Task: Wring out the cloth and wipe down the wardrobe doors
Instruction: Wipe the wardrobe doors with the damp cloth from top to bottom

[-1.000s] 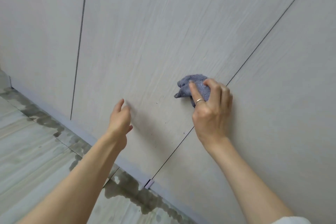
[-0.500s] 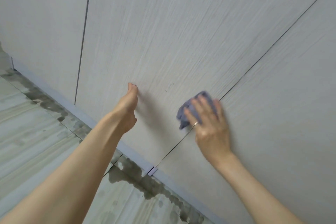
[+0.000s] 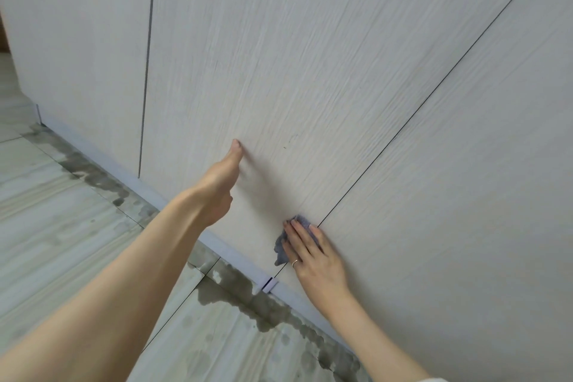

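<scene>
Pale wood-grain wardrobe doors (image 3: 310,56) fill the view, split by thin dark gaps. My right hand (image 3: 313,253) presses a small blue-grey cloth (image 3: 283,246) flat against the lower part of the middle door, right beside the gap to the door on its right. Its fingers lie straight over the cloth, which shows only at the fingertips and on the left of the hand. My left hand (image 3: 221,183) leans on the same door higher up and to the left, fingers straight, fingertips touching the panel.
A pale plinth (image 3: 217,242) runs under the doors, with a small clip (image 3: 269,284) on it. The tiled floor (image 3: 62,226) below carries dark wet patches (image 3: 248,295) along the plinth. A small dark mark (image 3: 286,146) sits on the middle door.
My right hand has slid the cloth down the door along the gap, from mid-height to near the plinth, its fingers flattening over it. My left hand has come to rest against the panel.
</scene>
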### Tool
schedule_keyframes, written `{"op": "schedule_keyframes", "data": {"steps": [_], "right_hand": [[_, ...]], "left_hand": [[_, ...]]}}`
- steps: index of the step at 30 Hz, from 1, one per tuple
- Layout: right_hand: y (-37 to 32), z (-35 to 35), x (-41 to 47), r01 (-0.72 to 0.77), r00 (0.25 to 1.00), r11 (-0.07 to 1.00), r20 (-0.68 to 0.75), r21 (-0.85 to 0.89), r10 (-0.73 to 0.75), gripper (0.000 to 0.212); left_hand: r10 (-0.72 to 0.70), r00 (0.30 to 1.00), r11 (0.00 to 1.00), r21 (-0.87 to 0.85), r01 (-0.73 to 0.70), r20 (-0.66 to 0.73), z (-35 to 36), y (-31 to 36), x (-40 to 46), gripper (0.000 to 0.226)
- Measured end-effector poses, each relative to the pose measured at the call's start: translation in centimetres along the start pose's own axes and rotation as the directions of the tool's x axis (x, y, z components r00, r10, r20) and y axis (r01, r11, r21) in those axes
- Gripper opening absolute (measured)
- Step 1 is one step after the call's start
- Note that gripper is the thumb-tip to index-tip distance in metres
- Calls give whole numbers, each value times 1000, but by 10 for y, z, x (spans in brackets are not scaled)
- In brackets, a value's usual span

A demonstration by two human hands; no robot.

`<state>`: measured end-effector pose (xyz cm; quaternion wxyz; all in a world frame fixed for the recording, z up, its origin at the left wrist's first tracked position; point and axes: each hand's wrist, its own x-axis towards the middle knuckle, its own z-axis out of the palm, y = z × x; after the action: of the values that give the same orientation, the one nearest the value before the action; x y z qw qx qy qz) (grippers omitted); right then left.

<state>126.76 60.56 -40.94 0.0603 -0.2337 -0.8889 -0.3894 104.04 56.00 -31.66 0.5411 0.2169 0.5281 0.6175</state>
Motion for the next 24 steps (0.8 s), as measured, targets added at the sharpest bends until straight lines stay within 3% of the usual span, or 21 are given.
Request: {"op": "schedule_keyframes", "data": {"steps": [3, 5, 7, 9, 12, 15, 19, 24], "right_hand": [[-12, 5, 2, 107, 978, 992, 184, -60, -95, 33], [-20, 2, 9, 171, 932, 981, 339, -95, -130, 44], [-25, 5, 13, 250, 902, 956, 395, -154, -172, 55], [-19, 2, 17, 308, 883, 932, 423, -190, -205, 53], [-3, -4, 26, 164, 967, 978, 218, -129, -133, 41], [17, -29, 55, 5, 999, 1000, -51, -24, -6, 47], [49, -71, 106, -74, 961, 997, -266, 21, 77, 48], [89, -108, 140, -210, 865, 976, -454, 56, 212, 46]], "left_hand": [[33, 999, 996, 78, -36, 30, -1, -3, -2, 63], [58, 996, 983, 167, -70, 75, -1, -7, -2, 56], [65, 992, 973, 212, -86, 105, -3, -9, -2, 53], [61, 991, 974, 210, -84, 117, -5, -10, 0, 52], [73, 993, 975, 202, -92, 98, 0, -11, 0, 55], [106, 993, 966, 233, -115, 50, 4, -13, 2, 59], [112, 991, 959, 255, -127, 71, -3, -9, 8, 60], [38, 993, 987, 152, -55, 115, -14, 1, 4, 55]]}}
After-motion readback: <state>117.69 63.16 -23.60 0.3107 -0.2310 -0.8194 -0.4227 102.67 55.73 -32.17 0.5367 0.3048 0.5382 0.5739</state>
